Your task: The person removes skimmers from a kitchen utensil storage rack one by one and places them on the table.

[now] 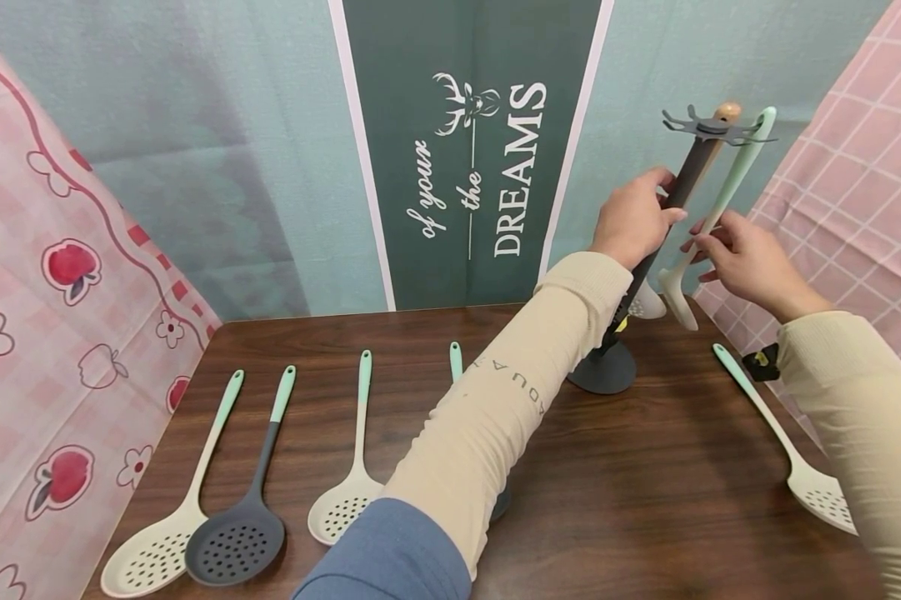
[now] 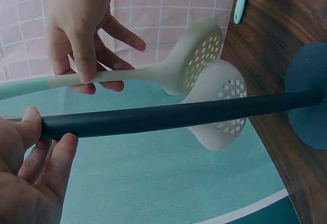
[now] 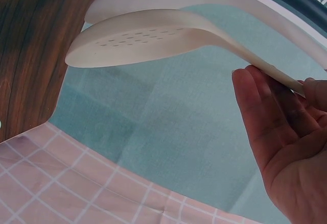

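Observation:
A dark utensil stand [image 1: 603,371] with a hooked ring at its top leans to the right on the table. My left hand [image 1: 633,218] grips its pole [image 2: 168,117] high up, below the ring. With thumb and fingers my right hand [image 1: 753,260] pinches the shaft of a cream slotted skimmer [image 1: 737,175] with a mint handle. The handle's top end is at the ring's right side; whether a hook passes through its hole I cannot tell. A pale skimmer [image 2: 232,89] with a wooden handle end [image 1: 728,111] hangs behind the pole.
On the left of the wooden table [image 1: 300,321] lie a cream skimmer [image 1: 146,558], a grey skimmer [image 1: 236,542] and another cream one [image 1: 345,504]. My left sleeve partly covers a further mint-handled utensil [image 1: 456,360]. At the right edge lies a cream slotted utensil [image 1: 821,496].

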`<control>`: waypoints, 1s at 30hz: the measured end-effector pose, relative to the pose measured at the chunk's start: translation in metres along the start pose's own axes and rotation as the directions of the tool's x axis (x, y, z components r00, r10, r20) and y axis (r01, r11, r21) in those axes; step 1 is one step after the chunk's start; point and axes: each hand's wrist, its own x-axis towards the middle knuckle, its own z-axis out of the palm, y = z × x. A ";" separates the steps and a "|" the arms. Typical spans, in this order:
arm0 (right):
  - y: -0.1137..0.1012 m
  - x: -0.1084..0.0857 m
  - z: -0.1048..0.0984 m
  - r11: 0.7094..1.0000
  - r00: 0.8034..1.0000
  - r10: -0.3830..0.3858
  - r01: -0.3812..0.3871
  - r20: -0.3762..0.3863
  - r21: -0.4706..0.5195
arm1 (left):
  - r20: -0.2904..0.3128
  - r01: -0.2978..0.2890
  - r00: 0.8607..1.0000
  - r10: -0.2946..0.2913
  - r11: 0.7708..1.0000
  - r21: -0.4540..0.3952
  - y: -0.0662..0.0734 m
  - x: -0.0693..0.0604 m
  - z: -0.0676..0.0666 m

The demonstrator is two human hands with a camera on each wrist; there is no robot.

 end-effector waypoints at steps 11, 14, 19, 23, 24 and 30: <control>0.002 0.001 -0.003 1.000 1.000 -0.002 0.002 0.005 0.014 | 0.003 0.006 1.000 -0.006 1.000 -0.004 0.000 -0.001 0.000; 0.002 0.002 -0.005 1.000 1.000 0.005 -0.005 0.009 -0.002 | 0.004 0.011 1.000 -0.011 1.000 -0.010 0.001 -0.001 0.000; 0.002 0.003 -0.006 1.000 1.000 0.021 -0.020 0.010 -0.021 | 0.006 0.013 1.000 -0.013 1.000 -0.016 0.001 -0.001 0.000; 0.003 0.004 -0.007 0.999 0.999 0.030 -0.030 0.014 -0.015 | 0.000 0.008 1.000 -0.008 1.000 -0.012 0.000 -0.001 0.000; 0.004 0.004 -0.007 0.999 0.999 0.033 -0.033 0.015 -0.016 | -0.001 0.007 1.000 -0.007 1.000 -0.010 0.000 -0.001 0.000; 0.006 0.001 -0.010 0.999 0.999 0.041 -0.040 0.026 -0.004 | -0.001 0.009 1.000 -0.009 1.000 -0.002 0.000 -0.001 0.001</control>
